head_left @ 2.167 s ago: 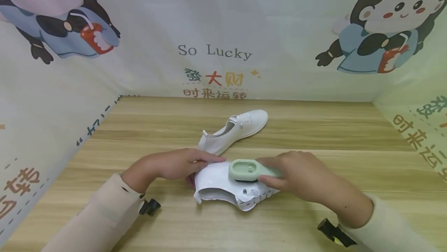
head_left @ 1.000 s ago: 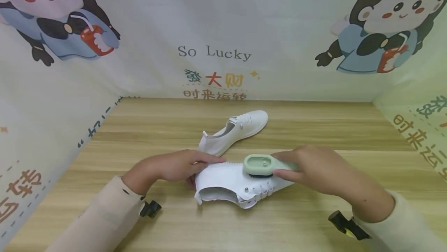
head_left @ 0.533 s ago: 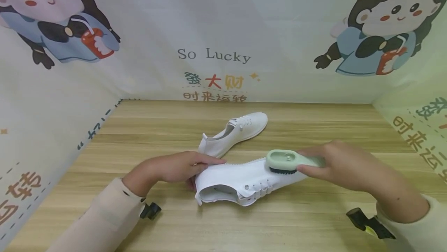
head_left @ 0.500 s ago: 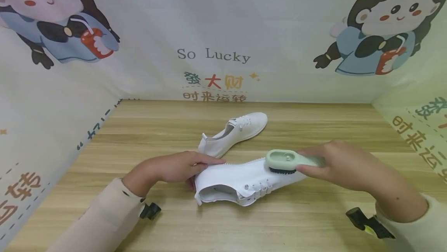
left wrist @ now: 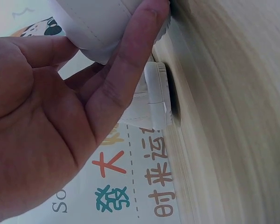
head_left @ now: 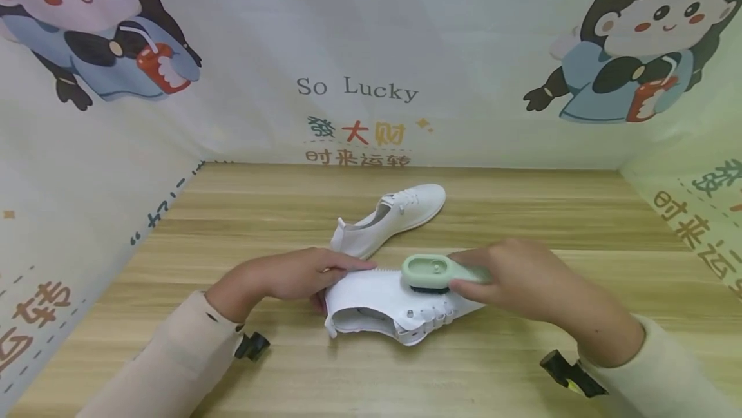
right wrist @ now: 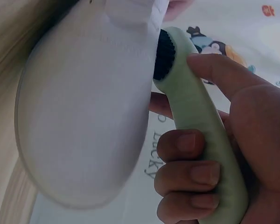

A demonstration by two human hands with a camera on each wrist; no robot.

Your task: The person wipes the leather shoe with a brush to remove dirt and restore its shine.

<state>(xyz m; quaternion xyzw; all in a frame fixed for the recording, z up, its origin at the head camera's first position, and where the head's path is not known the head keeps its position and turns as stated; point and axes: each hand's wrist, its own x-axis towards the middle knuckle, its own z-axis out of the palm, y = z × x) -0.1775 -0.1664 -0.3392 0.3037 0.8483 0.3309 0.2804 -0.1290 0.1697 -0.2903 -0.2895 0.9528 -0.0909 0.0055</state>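
Note:
In the head view a white lace-up shoe lies on its side, its opening toward the near edge. The left hand grips its heel end; the left wrist view shows that hand with thumb and fingers around the heel. A pale green brush is in the right hand, its dark bristles against the shoe's upper side near the laces. In the right wrist view, the fingers of the right hand curl around the green handle, and the bristles touch the shoe.
Behind the held shoe, a second white shoe stands on the wooden table, its heel close to the left fingers. A printed cloth hangs at the back and both sides. Small black devices are fixed at both wrists.
Compared with half a second ago, the right hand and brush have moved left along the shoe, away from the toe. Earlier they had moved right. The left hand keeps its grip at the heel.

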